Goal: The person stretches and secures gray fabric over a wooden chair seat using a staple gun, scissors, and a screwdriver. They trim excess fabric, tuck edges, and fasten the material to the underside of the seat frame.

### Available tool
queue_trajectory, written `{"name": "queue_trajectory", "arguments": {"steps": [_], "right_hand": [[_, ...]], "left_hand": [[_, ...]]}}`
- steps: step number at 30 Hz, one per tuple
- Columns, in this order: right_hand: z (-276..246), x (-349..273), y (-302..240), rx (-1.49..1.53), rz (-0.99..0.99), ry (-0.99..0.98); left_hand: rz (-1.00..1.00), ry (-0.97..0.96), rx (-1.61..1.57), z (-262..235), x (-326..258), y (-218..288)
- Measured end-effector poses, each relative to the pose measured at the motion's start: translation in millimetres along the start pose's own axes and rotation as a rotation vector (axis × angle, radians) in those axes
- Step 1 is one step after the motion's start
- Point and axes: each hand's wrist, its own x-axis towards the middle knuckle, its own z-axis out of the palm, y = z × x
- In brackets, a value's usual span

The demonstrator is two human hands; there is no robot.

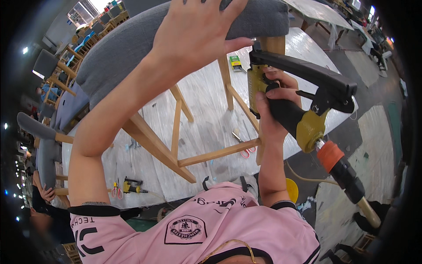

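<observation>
A chair with grey fabric upholstery point(125, 55) and a pale wooden leg frame point(220, 152) stands in front of me. My left hand point(193, 33) lies across the grey padding with its fingers spread; the fingertips are cut off by the upper edge. A yellow and black pneumatic staple gun point(310, 130) is gripped in my right hand point(279, 94). Its nose is at the underside of the padding, near the top of the right wooden leg, close to my left thumb; contact cannot be made out. An orange and black hose coupling point(340, 165) trails from its handle.
The chair is on a table covered with clear film point(149, 169). On it lie red-handled scissors point(116, 190), a second staple gun point(133, 185), another pair of scissors point(245, 147) and a green-yellow box point(236, 63). Grey chairs point(46, 66) and another person's hand point(46, 193) are at left.
</observation>
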Motion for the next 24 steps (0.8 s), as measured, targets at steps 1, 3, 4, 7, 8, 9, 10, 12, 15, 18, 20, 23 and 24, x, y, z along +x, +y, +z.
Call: {"name": "queue_trajectory", "arguments": {"steps": [1, 3, 4, 7, 8, 9, 10, 12, 15, 18, 20, 23, 24], "right_hand": [[-1.5, -2.6, 0.9, -0.003, -0.024, -0.009], [-4.9, -5.6, -2.6, -0.048, -0.016, -0.061], [-6.0, -6.1, -4.7, -0.071, -0.011, -0.087], [-5.6, -4.5, -5.1, -0.117, -0.024, -0.105], [-4.6, -6.0, -3.9, -0.135, -0.011, -0.101], [-3.4, -8.1, -2.5, -0.152, 0.002, -0.097], [-1.8, -10.8, -0.9, -0.167, 0.016, -0.094], [3.1, -15.2, -0.1, -0.132, 0.079, -0.075], [9.1, -25.7, -2.4, -0.058, 0.157, -0.029], [9.1, -30.7, 3.0, -0.16, 0.063, -0.014], [8.3, -30.7, 6.2, -0.203, -0.003, -0.008], [10.2, -27.3, 9.7, -0.154, -0.127, -0.027], [12.5, -24.5, 10.1, -0.124, -0.172, -0.039]], "left_hand": [[-0.003, -0.001, 0.052, 3.3, -2.5, 2.6], [0.008, 0.001, 0.159, 4.8, -5.6, 5.7], [0.01, -0.015, 0.146, 3.7, -7.4, 6.2], [0.006, -0.05, 0.12, -2.6, -7.8, 9.7], [0.007, -0.064, 0.116, -5.3, -7.3, 11.3], [0.007, -0.08, 0.112, -7.9, -7.2, 13.3], [0.006, -0.121, 0.11, -10.9, -7.9, 17.0], [-0.005, -0.194, 0.118, -18.9, -7.1, 22.6], [0.047, 0.097, 0.115, -8.4, -17.5, 28.2], [0.025, 0.083, 0.067, -7.3, -19.8, 31.4], [0.019, 0.076, 0.063, -9.8, -20.6, 33.1], [-0.005, 0.05, 0.122, -5.5, -20.8, 31.9], [-0.02, 0.039, 0.156, -3.3, -22.3, 30.7]]}}
